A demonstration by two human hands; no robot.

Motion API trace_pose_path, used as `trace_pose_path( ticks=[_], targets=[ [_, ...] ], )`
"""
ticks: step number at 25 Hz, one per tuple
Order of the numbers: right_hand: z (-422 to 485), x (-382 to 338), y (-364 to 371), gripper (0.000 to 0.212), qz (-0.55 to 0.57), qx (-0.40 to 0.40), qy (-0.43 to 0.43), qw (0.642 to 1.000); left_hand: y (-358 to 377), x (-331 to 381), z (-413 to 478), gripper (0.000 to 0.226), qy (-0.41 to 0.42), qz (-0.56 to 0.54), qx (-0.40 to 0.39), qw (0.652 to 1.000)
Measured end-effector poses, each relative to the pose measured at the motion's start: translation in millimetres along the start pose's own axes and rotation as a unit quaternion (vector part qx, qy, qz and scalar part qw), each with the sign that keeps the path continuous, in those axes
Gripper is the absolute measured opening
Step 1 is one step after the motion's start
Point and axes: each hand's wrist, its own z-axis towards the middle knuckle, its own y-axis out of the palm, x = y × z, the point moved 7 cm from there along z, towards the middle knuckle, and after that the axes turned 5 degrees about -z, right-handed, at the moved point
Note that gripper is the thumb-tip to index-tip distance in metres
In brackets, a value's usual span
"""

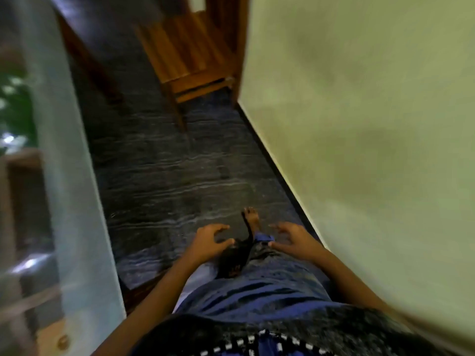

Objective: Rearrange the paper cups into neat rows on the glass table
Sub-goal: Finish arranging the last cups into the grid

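Blue patterned garment [257,299] nearest lens. Empty, fingers loosely spread: left hand [209,240], right hand [293,240]. Beyond, bare foot [253,219] on dark stone floor [167,176]. Apparent glass table edge [69,188] at left, blurred. No paper cups in view. Probable risk: bumping glass in narrow passage.

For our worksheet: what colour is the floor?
The floor is black with pale wavy streaks; head view.

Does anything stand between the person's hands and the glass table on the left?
Nothing visible does. The left hand and right hand hang empty above the dark floor; only floor lies between the left hand and the glass table. No paper cups show.
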Motion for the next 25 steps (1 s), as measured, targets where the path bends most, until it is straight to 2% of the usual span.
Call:
trace_pose_path(
  ticks=[5, 9, 13, 17, 23, 25],
  targets=[
    [123, -48, -39, 0.051, -0.094, -0.134, -0.139, 0.977, -53, -4, 12, 0.048, -0.099, -0.097, 0.147, 0.979],
    [175, -100, -44, 0.052, -0.187, -0.239, -0.252, 0.919, -81, 9, 1, 0.042, -0.138, -0.145, 0.283, 0.938],
    [205, -147, -27, 0.051, -0.209, -0.332, -0.302, 0.869, -89, -1, -33, 0.04, -0.187, -0.175, 0.406, 0.877],
    [225, -203, 3, 0.049, -0.223, -0.373, -0.334, 0.837, -100, -19, -68, 0.038, -0.241, -0.195, 0.498, 0.81],
    [234, -344, 66, 0.043, -0.187, -0.394, -0.409, 0.802, -163, -59, -124, 0.036, -0.264, -0.206, 0.631, 0.7],
    [231, -386, 86, 0.043, -0.172, -0.397, -0.424, 0.795, -183, -72, -136, 0.038, -0.271, -0.204, 0.643, 0.686]
  ],
)
